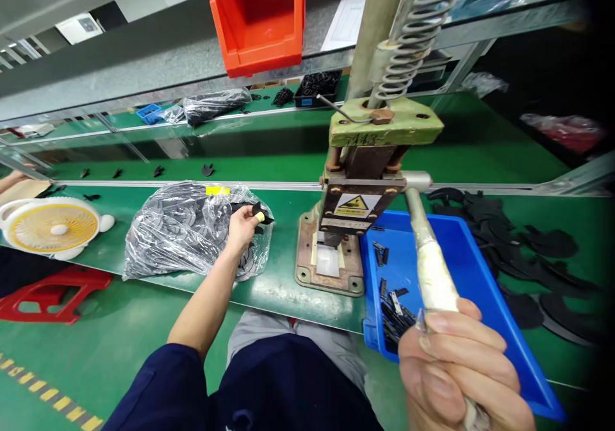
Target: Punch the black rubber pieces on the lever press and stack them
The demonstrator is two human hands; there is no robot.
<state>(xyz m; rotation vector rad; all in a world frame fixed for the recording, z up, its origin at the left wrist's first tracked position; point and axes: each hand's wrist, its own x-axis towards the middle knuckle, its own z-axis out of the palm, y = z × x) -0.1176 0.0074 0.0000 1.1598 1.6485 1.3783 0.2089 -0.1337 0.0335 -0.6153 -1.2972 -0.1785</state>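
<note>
My right hand (464,367) is wrapped round the tape-covered lever handle (432,258) of a hand press (362,191). The lever slopes down toward me from the press's right side. Under the press head, a pale metal plate (327,261) sits on the base. My left hand (243,227) pinches a small black plastic part (262,212) between thumb and fingers; yellow covers one fingertip. That hand is over the right end of a clear plastic bag (187,226) full of dark curved parts. The black part's exact shape is partly hidden by my fingers.
A blue bin (446,239) with small black pieces stands right of the press. Black curved parts (509,232) are piled beyond it. A white-and-yellow fan (52,226) lies at left. An orange bin (259,21) sits on the shelf above. Another person's hand shows at far left.
</note>
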